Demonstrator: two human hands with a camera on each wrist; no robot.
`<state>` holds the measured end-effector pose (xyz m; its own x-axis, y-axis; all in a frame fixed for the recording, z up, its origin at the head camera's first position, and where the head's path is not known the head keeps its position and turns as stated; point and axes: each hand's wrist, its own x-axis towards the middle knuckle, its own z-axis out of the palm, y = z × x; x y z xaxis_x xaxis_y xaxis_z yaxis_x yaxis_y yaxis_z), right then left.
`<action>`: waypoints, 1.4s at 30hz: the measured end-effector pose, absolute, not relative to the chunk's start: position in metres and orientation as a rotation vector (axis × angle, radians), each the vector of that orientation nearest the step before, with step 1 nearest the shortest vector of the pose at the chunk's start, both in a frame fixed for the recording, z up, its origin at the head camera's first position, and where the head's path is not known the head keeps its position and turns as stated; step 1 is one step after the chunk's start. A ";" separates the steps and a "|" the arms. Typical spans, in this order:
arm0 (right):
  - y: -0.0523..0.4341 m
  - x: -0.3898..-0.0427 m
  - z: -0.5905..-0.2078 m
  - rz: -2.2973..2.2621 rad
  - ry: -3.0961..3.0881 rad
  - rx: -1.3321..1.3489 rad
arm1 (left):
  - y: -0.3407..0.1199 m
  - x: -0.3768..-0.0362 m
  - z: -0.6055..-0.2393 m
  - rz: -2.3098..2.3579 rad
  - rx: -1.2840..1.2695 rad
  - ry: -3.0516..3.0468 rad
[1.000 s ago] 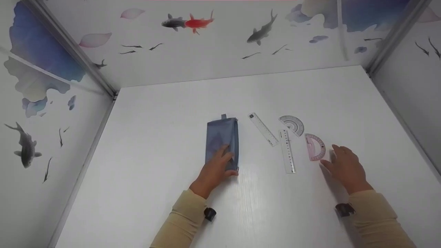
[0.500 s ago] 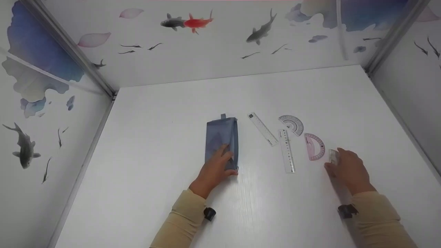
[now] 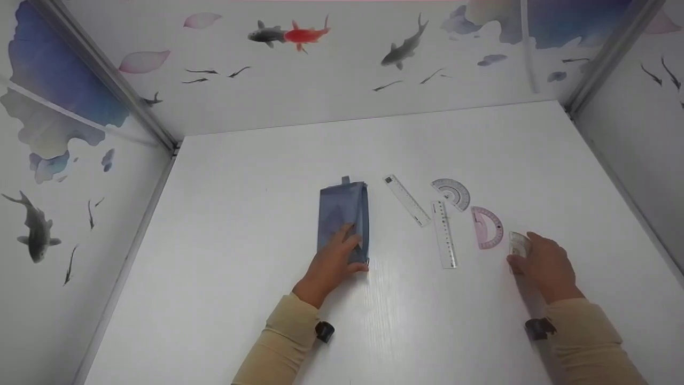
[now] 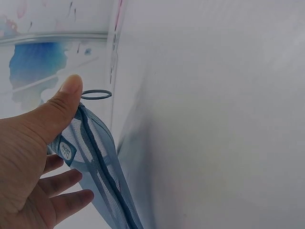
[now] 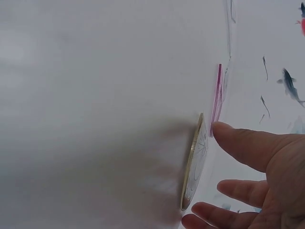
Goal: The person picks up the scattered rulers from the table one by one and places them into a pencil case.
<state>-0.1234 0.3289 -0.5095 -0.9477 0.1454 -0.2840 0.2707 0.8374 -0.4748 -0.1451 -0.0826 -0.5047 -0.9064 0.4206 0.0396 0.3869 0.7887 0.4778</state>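
My left hand (image 3: 328,264) rests on a blue mesh zip pouch (image 3: 337,206), fingers over its side and thumb at its near corner. In the left wrist view the thumb lies by a ring zip pull (image 4: 96,98), with the other fingers loosely spread along the mesh. My right hand (image 3: 550,264) is low over a clear protractor (image 3: 517,243), its thumb and fingers partly covering it. From the right wrist view this protractor (image 5: 194,167) lies on the table, thumb apart from it; fingertip contact is unclear. A pink protractor (image 3: 489,229) lies left of that hand.
Between the pouch and pink protractor lie two clear rulers, one slanted (image 3: 407,200) and one nearly upright (image 3: 445,235), and another clear protractor (image 3: 454,193). White panels (image 3: 352,96) printed with fish border the white table (image 3: 240,240).
My right hand has shifted slightly right and toward me, uncovering the clear protractor beneath it. The left hand and pouch keep their place.
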 end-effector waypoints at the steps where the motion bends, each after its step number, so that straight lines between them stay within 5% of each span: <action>1: 0.329 -0.123 -0.510 -0.770 2.783 0.322 | -0.083 -0.145 -0.505 0.751 0.654 2.905; 42: 0.336 -0.124 -0.510 -0.860 2.758 0.350 | -0.083 -0.145 -0.503 0.733 0.666 2.922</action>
<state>-0.1235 0.3355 -0.5105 -0.9447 0.1574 -0.2878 0.2931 0.7989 -0.5252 -0.1448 -0.0833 -0.5027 -0.9054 0.4217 0.0497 0.3952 0.7940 0.4619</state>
